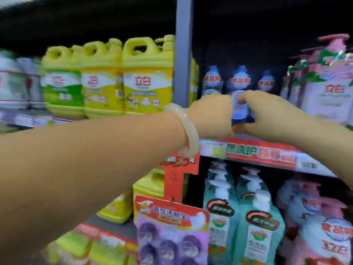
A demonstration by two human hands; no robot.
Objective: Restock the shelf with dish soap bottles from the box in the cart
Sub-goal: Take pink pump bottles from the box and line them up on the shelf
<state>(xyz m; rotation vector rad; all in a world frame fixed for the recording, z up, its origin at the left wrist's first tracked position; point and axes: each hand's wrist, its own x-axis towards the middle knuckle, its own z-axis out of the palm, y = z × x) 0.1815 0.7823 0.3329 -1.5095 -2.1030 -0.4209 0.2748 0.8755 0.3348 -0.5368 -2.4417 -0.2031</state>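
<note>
Both the left hand (212, 115) and right hand (267, 115) grip one clear dish soap bottle (239, 108) on the shelf (248, 152), with two similar bottles (212, 81) just behind them, so restocking seems underway; cart and box are unseen.

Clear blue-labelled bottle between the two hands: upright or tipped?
Upright: the clear blue-labelled bottle stands cap-up on the shelf, matching its neighbours. Lower body hidden by hands.

Both forearms bare, no sleeves in view. Left wrist carries one bangle (188, 129): thick, rounded, rigid ring, pale cream, milky and slightly translucent, glossy with light glints along rim, plain, no clasp or markings visible. Right wrist and forearm unadorned. No gloves, no rings seen; fingers too blurred for nail detail.
</note>
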